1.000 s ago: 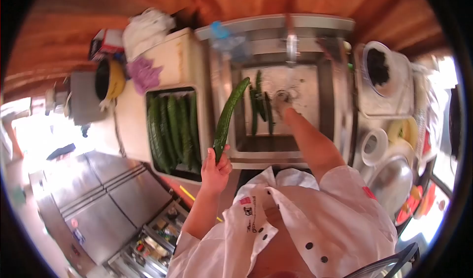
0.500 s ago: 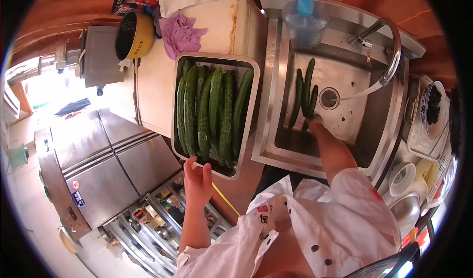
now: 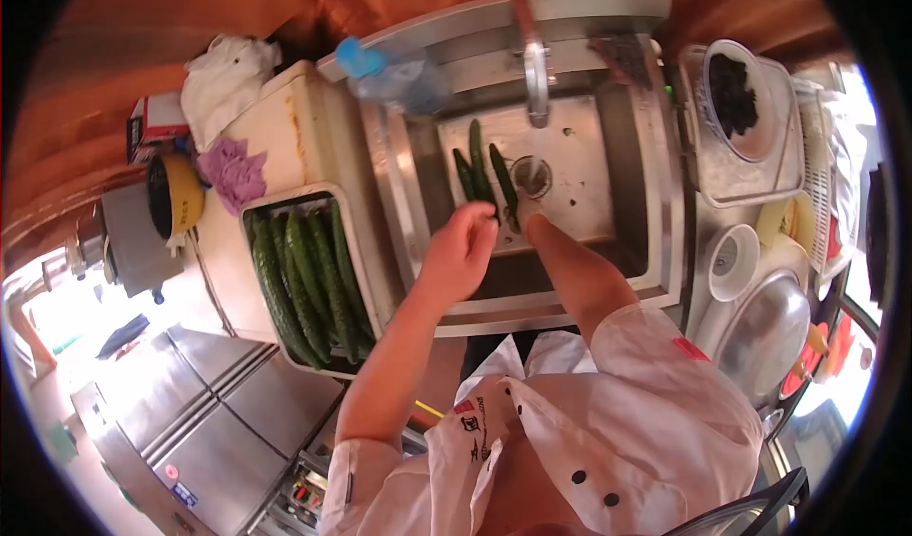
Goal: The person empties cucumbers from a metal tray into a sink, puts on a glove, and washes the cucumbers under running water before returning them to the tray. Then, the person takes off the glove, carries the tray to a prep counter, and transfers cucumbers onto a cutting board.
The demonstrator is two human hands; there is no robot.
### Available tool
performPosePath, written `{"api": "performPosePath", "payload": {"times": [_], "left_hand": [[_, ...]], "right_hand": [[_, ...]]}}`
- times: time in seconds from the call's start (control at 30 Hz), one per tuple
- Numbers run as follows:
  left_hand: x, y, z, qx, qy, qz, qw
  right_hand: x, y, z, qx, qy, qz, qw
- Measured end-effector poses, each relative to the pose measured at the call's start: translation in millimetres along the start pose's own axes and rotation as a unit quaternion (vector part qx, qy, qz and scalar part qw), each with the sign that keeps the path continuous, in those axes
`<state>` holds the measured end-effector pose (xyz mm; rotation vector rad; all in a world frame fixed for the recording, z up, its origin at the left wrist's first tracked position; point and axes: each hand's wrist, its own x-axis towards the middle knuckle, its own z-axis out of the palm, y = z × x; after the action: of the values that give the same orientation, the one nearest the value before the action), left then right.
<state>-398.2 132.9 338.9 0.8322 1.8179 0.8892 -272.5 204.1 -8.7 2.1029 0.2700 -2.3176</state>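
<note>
Curled in the head view, the left hand (image 3: 463,249) is at the near ends of cucumbers (image 3: 477,161) in the sink (image 3: 581,161); neither its grip nor the blurred right hand's (image 3: 529,219) can be told. Their long axes run away from the person. Left, a tray (image 3: 285,197) holds lengthwise cucumbers; right, a bowl (image 3: 756,143) holds dark food (image 3: 731,94).

A cream, rust-streaked counter (image 3: 274,148) carries a rectangular metal tray (image 3: 365,262). A crumpled purple cloth (image 3: 233,173) and bunched white bundle (image 3: 220,85) lie nearby.

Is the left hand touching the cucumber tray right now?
Apart. The head view shows the left hand over the sink, with the sink's metal edge between it and the tray.
</note>
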Motion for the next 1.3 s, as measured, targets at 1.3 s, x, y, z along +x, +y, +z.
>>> {"api": "performPosePath", "payload": {"times": [1.3], "left_hand": [[2.3, -40.1, 69.2, 0.302, 0.098, 0.031, 0.948]], "right_hand": [[-120.2, -52.1, 29.7, 0.045, -0.147, -0.161, 0.975]]}}
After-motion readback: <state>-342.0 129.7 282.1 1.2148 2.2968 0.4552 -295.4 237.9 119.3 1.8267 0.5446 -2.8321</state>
